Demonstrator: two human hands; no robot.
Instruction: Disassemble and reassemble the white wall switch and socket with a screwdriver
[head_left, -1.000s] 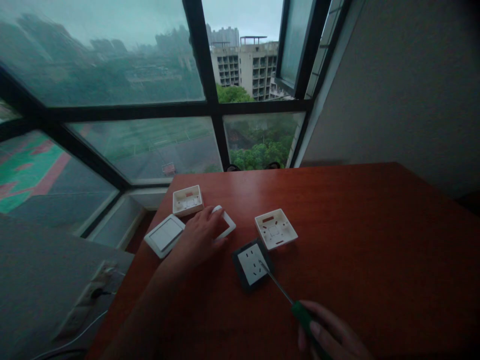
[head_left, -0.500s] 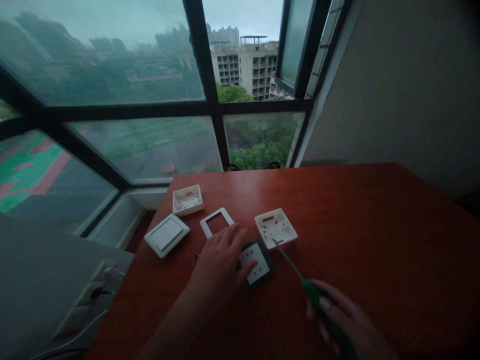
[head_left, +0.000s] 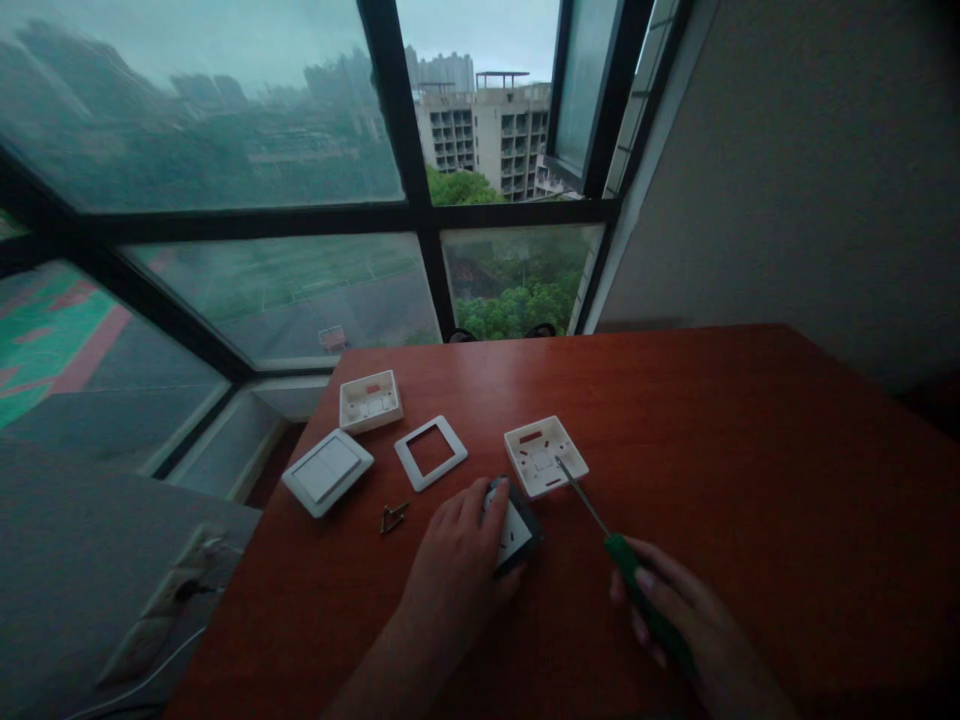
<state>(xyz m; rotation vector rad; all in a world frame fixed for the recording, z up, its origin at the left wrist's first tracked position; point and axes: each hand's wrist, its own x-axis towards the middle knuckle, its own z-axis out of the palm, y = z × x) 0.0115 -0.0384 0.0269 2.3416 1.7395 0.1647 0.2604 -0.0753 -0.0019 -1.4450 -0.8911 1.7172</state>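
My left hand [head_left: 459,545] closes over a wall socket [head_left: 517,530], white-faced on a dark base, on the red-brown table [head_left: 750,450]. My right hand [head_left: 675,610] grips a green-handled screwdriver [head_left: 626,565]; its metal tip reaches the near edge of an open white mounting box [head_left: 545,456]. A white frame [head_left: 430,452] lies flat to the left of the socket. A small screw or clip [head_left: 392,516] rests near my left hand.
A second white mounting box [head_left: 370,400] and a white rocker switch [head_left: 327,471] lie near the table's left edge. Large windows [head_left: 300,150] stand behind the table, a grey wall [head_left: 787,170] to the right. A power strip [head_left: 161,610] lies on the ledge at the left.
My left hand left the white frame, moved right and closed on the socket. The screwdriver swung from the socket up to the right mounting box. The small metal piece came into sight.
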